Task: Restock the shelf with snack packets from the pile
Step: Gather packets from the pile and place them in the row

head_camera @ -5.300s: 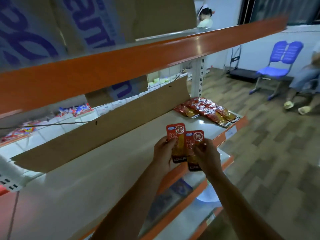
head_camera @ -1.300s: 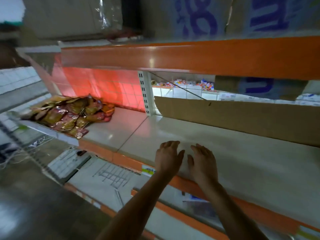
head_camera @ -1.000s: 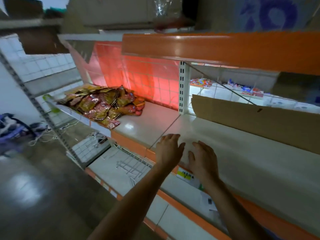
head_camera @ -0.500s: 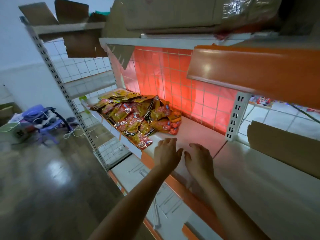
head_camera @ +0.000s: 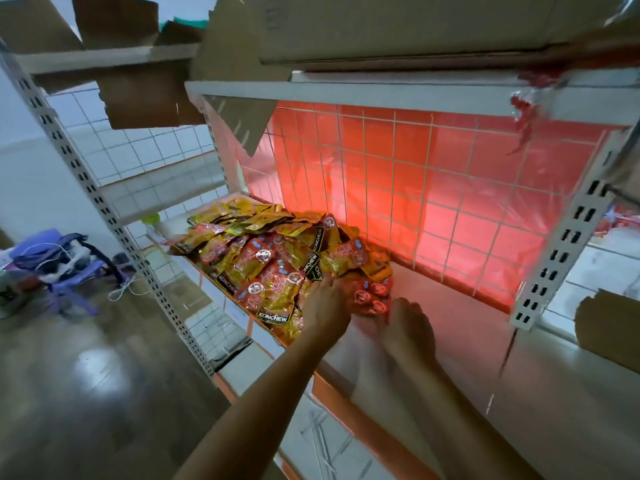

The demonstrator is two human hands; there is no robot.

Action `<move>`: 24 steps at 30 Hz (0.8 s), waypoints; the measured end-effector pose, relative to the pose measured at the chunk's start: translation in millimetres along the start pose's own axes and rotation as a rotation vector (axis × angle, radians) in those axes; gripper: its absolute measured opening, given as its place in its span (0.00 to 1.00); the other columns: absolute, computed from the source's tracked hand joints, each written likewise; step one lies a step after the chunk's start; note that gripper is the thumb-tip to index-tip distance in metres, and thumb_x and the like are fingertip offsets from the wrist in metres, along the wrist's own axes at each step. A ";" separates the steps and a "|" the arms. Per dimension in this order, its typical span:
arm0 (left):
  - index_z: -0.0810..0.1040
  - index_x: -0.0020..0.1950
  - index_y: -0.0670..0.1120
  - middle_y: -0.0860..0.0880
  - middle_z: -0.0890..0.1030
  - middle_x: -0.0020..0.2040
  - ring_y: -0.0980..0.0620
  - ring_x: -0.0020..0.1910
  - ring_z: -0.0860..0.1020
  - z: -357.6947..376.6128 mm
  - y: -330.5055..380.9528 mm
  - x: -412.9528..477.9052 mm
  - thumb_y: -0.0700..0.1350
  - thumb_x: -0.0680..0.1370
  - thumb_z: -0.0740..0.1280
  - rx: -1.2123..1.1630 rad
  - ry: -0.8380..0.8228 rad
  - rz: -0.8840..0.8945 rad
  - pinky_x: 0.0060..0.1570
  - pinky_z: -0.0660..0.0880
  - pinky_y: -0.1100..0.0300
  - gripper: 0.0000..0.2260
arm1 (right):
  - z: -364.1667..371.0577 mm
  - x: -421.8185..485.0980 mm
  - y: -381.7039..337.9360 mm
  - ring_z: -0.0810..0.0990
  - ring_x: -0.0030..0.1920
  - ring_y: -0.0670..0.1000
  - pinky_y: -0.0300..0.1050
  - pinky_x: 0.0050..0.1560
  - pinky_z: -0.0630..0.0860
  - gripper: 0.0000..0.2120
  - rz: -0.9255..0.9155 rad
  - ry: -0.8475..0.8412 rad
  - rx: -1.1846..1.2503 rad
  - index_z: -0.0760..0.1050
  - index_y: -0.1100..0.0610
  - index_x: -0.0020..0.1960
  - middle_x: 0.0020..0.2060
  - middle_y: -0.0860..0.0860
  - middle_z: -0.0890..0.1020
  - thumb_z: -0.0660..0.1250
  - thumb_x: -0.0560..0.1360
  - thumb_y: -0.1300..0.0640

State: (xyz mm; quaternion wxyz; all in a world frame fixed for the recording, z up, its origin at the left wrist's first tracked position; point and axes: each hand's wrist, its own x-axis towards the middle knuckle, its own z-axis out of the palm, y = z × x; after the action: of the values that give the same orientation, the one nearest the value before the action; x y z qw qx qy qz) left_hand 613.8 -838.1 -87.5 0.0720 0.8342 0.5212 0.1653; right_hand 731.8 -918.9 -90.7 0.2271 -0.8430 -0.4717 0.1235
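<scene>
A heap of red and gold snack packets (head_camera: 270,265) lies at the left end of the white shelf (head_camera: 450,323). My left hand (head_camera: 325,308) reaches onto the heap's near right edge, fingers laid over the packets. My right hand (head_camera: 407,327), blurred by motion, is just right of it, with its fingertips at a few small red packets (head_camera: 372,299) at the heap's corner. Neither hand visibly grips a packet. The shelf to the right of the heap is bare.
A wire grid with a red panel (head_camera: 415,188) backs the shelf. A perforated upright (head_camera: 561,244) stands at the right, with a cardboard strip (head_camera: 609,327) beyond it. Cardboard boxes (head_camera: 381,26) sit on the shelf above. A purple stool with clutter (head_camera: 59,268) stands on the floor at left.
My view has swung left from the bare shelf to the heap. Both hands, held open, have travelled left along the shelf edge and now reach the packets.
</scene>
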 end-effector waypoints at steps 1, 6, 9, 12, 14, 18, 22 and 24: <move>0.75 0.60 0.44 0.46 0.77 0.57 0.47 0.57 0.74 0.3 -5.8 9.3 0.44 0.80 0.61 0.020 -0.027 0.049 0.58 0.73 0.54 0.10 | 2.3 6.1 -2.9 0.75 0.57 0.59 0.48 0.52 0.73 0.20 0.050 -0.005 -0.012 0.70 0.59 0.61 0.56 0.58 0.75 0.58 0.78 0.45; 0.73 0.65 0.50 0.48 0.75 0.62 0.45 0.59 0.75 5.1 -25.5 45.8 0.56 0.77 0.66 0.053 -0.234 0.193 0.57 0.74 0.50 0.19 | 12.6 26.9 -15.3 0.74 0.60 0.59 0.48 0.53 0.72 0.24 0.200 0.003 -0.015 0.71 0.59 0.61 0.58 0.58 0.75 0.61 0.76 0.41; 0.69 0.70 0.61 0.49 0.71 0.68 0.44 0.65 0.71 6.2 -31.5 58.9 0.64 0.70 0.70 0.035 -0.337 0.234 0.62 0.72 0.48 0.30 | 17.9 29.8 -25.1 0.75 0.58 0.61 0.49 0.52 0.73 0.21 0.262 0.033 0.040 0.72 0.59 0.60 0.56 0.59 0.76 0.62 0.75 0.44; 0.66 0.71 0.64 0.51 0.65 0.74 0.46 0.71 0.67 2.0 -35.5 68.8 0.68 0.68 0.69 0.015 -0.376 0.349 0.67 0.68 0.50 0.33 | 21.1 29.2 -34.6 0.74 0.59 0.61 0.50 0.53 0.72 0.20 0.314 0.088 0.085 0.68 0.59 0.60 0.56 0.59 0.74 0.63 0.75 0.47; 0.67 0.72 0.63 0.52 0.63 0.75 0.48 0.72 0.65 -0.3 -36.7 72.0 0.66 0.69 0.70 0.007 -0.385 0.428 0.68 0.67 0.51 0.33 | 22.5 28.2 -37.5 0.72 0.60 0.61 0.50 0.54 0.71 0.18 0.324 0.104 0.077 0.68 0.59 0.62 0.58 0.59 0.73 0.62 0.76 0.51; 0.67 0.72 0.56 0.47 0.70 0.70 0.43 0.66 0.71 -0.8 -34.0 74.1 0.61 0.72 0.70 0.023 -0.417 0.449 0.62 0.72 0.50 0.30 | 21.4 23.9 -37.6 0.69 0.62 0.58 0.50 0.57 0.71 0.17 0.342 0.071 0.025 0.71 0.56 0.64 0.59 0.56 0.70 0.60 0.77 0.51; 0.60 0.74 0.61 0.48 0.73 0.68 0.45 0.66 0.71 2.4 -30.8 74.4 0.60 0.73 0.69 0.001 -0.448 0.536 0.60 0.71 0.55 0.32 | 19.6 16.6 -34.2 0.69 0.63 0.57 0.51 0.57 0.73 0.17 0.339 0.070 -0.086 0.74 0.53 0.64 0.59 0.55 0.71 0.60 0.77 0.51; 0.59 0.73 0.58 0.45 0.76 0.63 0.43 0.62 0.75 3.7 -26.3 74.1 0.58 0.74 0.69 0.009 -0.474 0.530 0.52 0.71 0.55 0.31 | 18.2 12.6 -31.7 0.69 0.63 0.57 0.50 0.57 0.73 0.17 0.358 0.072 -0.110 0.74 0.52 0.65 0.59 0.55 0.72 0.61 0.77 0.51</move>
State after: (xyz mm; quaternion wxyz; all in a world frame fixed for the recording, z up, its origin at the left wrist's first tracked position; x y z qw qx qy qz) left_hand 622.7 -760.0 -83.7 0.1421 0.9559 0.2560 -0.0222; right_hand 707.3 -889.0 -90.5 0.1718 -0.9285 -0.3118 0.1059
